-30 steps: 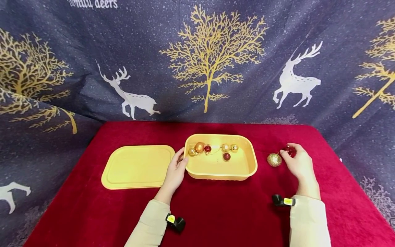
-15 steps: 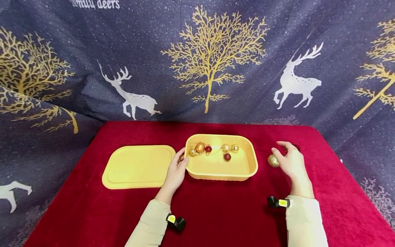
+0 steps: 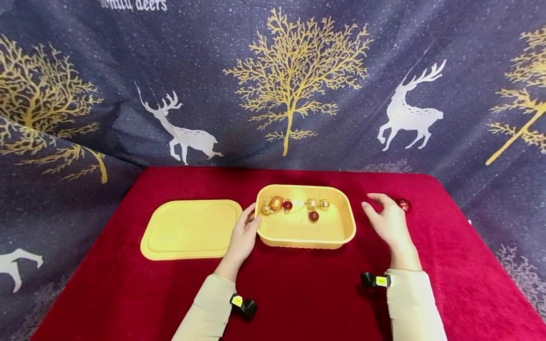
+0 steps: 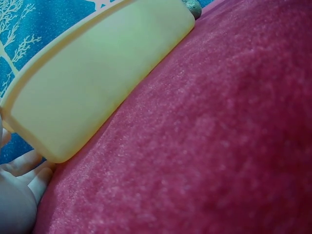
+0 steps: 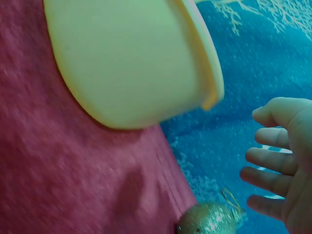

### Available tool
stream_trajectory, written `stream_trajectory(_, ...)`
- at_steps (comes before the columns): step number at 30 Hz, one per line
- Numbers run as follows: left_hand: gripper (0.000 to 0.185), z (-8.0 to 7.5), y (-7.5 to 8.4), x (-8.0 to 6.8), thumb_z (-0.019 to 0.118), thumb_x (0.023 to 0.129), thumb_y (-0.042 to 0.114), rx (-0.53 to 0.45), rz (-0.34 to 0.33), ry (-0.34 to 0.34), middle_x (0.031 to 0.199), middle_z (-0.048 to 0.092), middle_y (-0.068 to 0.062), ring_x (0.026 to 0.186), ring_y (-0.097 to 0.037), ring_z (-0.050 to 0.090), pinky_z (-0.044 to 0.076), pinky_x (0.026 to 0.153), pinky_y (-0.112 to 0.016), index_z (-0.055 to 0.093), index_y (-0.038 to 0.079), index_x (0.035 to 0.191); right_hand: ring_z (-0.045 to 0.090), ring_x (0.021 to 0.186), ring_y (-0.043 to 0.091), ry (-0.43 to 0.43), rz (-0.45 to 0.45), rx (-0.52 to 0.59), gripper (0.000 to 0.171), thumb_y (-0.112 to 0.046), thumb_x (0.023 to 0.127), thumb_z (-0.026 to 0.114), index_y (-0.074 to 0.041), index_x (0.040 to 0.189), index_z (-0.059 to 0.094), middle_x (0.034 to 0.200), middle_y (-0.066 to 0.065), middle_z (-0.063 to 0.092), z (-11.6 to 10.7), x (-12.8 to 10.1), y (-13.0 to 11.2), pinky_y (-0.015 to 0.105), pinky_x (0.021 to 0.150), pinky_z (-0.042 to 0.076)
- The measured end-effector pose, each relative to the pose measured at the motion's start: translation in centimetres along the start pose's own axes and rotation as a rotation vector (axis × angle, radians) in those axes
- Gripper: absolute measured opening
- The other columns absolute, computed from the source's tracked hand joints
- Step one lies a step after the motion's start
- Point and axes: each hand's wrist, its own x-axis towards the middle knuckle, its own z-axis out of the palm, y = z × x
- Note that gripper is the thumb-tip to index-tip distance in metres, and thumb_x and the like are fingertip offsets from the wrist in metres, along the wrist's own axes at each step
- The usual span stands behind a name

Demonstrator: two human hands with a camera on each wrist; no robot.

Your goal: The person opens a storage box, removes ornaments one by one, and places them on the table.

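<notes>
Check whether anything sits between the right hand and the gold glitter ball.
Nothing visible does. The right hand hovers open just beside the gold glitter ball, only red cloth between. The red ball lies beyond the hand; the yellow container, gripped by the left hand, sits aside.

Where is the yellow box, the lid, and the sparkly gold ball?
Box (image 3: 341, 234), head view, its right rim.
Lid (image 3: 189, 229), head view, its flat middle.
Gold ball (image 5: 208, 220), right wrist view, its glittery side.
</notes>
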Motion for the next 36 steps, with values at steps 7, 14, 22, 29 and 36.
stream_trajectory(7,0.049,-0.2,3.1,-1.3,0.046,0.099,0.015,-0.021,-0.048,-0.033,0.136,0.047,-0.025,0.126,-0.034,0.048,0.039,0.105,-0.046,0.034,0.006,0.146,0.061,0.098,0.033,-0.003,-0.050,0.044,0.032,-0.020,0.090,0.061,-0.001,0.115,0.063,0.114,0.022,0.065,1.4,-0.3,-1.6,0.042,0.078,0.046)
stream_trajectory(14,0.048,-0.2,3.1,-1.5,0.046,0.100,0.018,-0.006,-0.054,-0.049,0.137,0.047,-0.023,0.127,-0.032,0.048,0.038,0.106,-0.045,0.035,0.008,0.146,0.064,0.099,0.033,0.008,-0.099,0.090,0.029,-0.019,0.089,0.064,-0.002,0.112,0.065,0.108,0.019,0.068,2.8,-0.8,-3.3,0.040,0.076,0.049)
stream_trajectory(22,0.049,-0.7,3.2,-1.6,0.046,0.100,0.019,-0.011,-0.043,-0.043,0.137,0.047,-0.023,0.127,-0.032,0.048,0.039,0.106,-0.045,0.034,0.008,0.146,0.061,0.102,0.036,-0.044,-0.169,0.163,0.030,-0.015,0.086,0.067,0.001,0.111,0.065,0.109,0.021,0.066,4.3,-0.8,-5.8,0.049,0.088,0.048)
stream_trajectory(29,0.049,-0.8,3.3,-1.5,0.045,0.100,0.018,-0.012,-0.041,-0.047,0.137,0.047,-0.023,0.127,-0.032,0.048,0.039,0.106,-0.045,0.034,0.007,0.146,0.063,0.100,0.036,-0.101,-0.200,0.174,0.033,-0.015,0.085,0.068,0.002,0.113,0.064,0.108,0.021,0.066,5.8,-0.6,-7.6,0.050,0.081,0.050)
stream_trajectory(36,0.049,-0.9,3.4,-1.7,0.046,0.100,0.018,-0.018,-0.044,-0.050,0.138,0.047,-0.023,0.126,-0.032,0.049,0.040,0.105,-0.045,0.034,0.007,0.146,0.062,0.101,0.034,-0.142,-0.261,0.169,0.032,-0.013,0.086,0.065,0.004,0.113,0.063,0.109,0.023,0.066,7.2,-0.5,-8.7,0.049,0.086,0.049)
